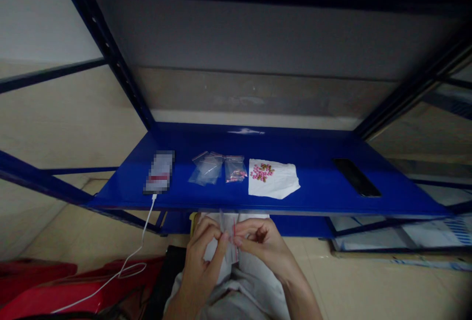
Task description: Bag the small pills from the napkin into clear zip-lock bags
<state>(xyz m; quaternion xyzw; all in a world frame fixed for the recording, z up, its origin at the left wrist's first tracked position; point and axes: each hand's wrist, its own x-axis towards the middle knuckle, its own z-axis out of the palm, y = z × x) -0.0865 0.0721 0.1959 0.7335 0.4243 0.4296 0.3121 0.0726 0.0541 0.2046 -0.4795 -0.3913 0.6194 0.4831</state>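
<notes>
My left hand (206, 248) and my right hand (260, 244) meet just below the front edge of the blue shelf (317, 187). Between them they pinch a small clear zip bag (231, 251) with a red strip along its seal. On the shelf above lies a white paper sheet (275, 187) bearing a cluster of pink and dark greenish beads or pills (261, 172); which of these they are I cannot tell. Beside the paper rest clear zip bags (236, 168) with pink pieces inside. Left of those, several flat clear bags (208, 168) overlap.
A phone (160, 171) with a white cable (142, 244) lies on the shelf's left side. Toward the right lies a black phone (356, 177). Blue uprights (121, 64) frame the shelf. Red material (81, 285) is at the lower left, beside my lap.
</notes>
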